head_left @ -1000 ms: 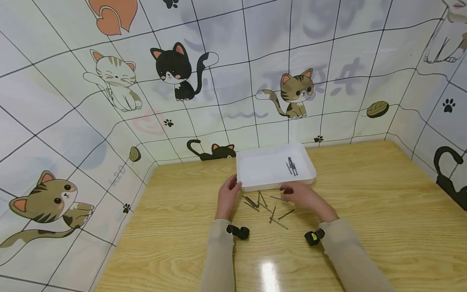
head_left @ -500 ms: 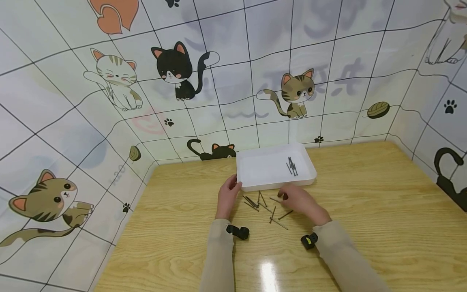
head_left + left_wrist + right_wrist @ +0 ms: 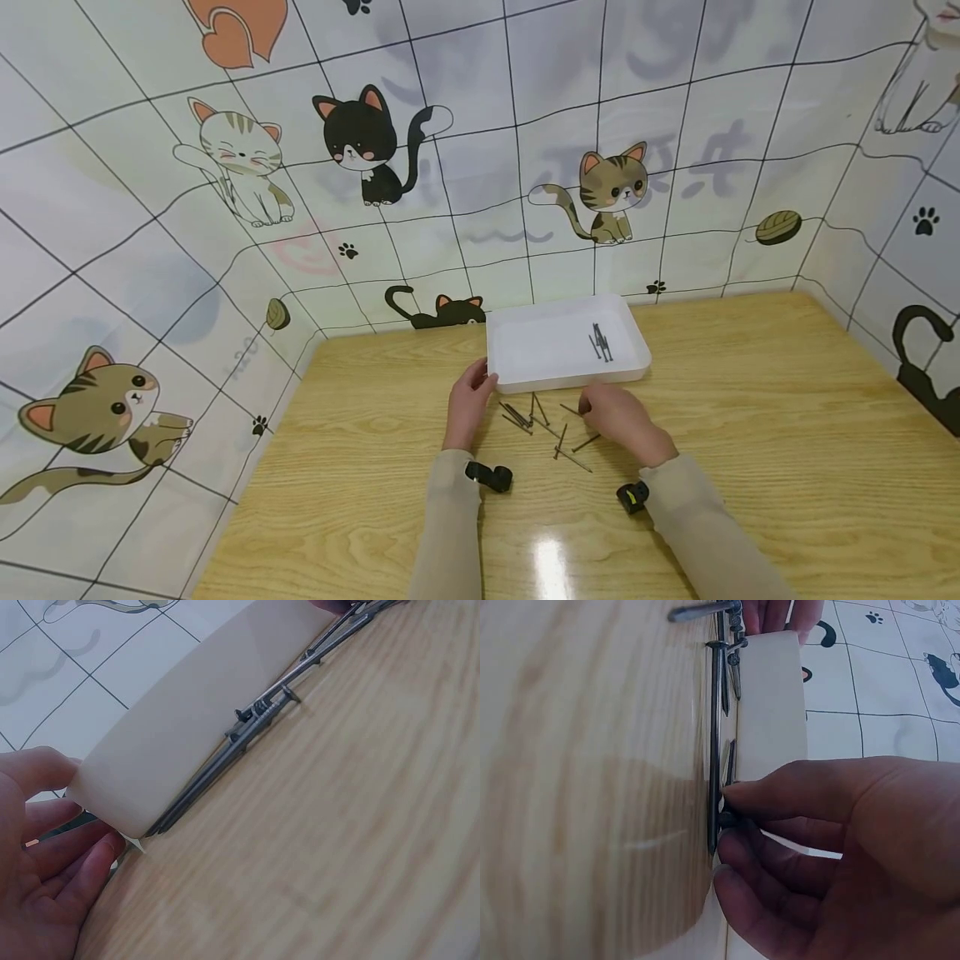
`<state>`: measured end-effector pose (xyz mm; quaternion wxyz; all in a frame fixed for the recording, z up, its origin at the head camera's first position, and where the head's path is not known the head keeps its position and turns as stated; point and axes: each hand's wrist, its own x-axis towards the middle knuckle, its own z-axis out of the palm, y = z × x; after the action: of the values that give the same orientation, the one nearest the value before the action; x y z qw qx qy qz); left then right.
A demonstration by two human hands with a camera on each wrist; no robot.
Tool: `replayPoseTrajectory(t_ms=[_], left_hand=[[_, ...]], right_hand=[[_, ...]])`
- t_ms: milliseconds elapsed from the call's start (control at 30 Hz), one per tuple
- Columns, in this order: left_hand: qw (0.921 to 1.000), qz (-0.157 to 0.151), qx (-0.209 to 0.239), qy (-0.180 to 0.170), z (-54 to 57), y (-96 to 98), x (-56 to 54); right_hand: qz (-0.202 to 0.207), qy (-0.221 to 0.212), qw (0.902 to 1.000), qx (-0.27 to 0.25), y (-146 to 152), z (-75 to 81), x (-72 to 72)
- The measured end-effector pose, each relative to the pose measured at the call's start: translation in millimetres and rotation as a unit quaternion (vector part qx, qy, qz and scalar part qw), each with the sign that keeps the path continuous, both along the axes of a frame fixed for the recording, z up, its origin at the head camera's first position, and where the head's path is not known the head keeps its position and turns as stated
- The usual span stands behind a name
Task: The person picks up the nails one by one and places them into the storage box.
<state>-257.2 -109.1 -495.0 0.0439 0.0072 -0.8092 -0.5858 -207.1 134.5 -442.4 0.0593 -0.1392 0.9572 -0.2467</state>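
My left hand (image 3: pixel 469 402) holds the near left corner of a white tray (image 3: pixel 567 385), thumb and fingers on either side of that corner in the left wrist view. Just in front of the tray, my right hand (image 3: pixel 618 421) pinches a nail (image 3: pixel 571 409) near its head, between thumb and fingertips. The nail's shank points left, low over the table. Several loose nails (image 3: pixel 517 417) lie to its left, some crossing each other. Another nail (image 3: pixel 586 442) lies just below the right fingers, partly covered by them in the head view. Inside the tray, several dark nails (image 3: pixel 601 343) lie bunched toward the right.
The wooden table (image 3: pixel 360 500) meets walls printed with cartoon cats behind and at the sides. The tray stands close to the back wall (image 3: pixel 495 233). Two crossed nails (image 3: pixel 560 442) lie nearest to me, between my forearms.
My right hand has come down and slightly left from the tray's front wall, then shifted a little right with the nail between its fingers. The left hand and tray have stayed put.
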Motion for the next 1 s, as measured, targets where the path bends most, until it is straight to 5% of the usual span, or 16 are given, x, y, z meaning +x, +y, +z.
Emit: replayPoseTrajectory(t_ms=[467, 1000], left_hand=[[0.9999, -0.004, 0.009, -0.004, -1.5, -1.0, 1.0], [1.0000, 0.000, 0.001, -0.005, 1.3, 1.9, -0.2]], right_hand=[[-0.019, -0.053, 0.9982, 0.020, 4, -1.3, 0.3], [-0.010, -0.037, 0.9990, -0.022, 16, -2.1, -6.3]])
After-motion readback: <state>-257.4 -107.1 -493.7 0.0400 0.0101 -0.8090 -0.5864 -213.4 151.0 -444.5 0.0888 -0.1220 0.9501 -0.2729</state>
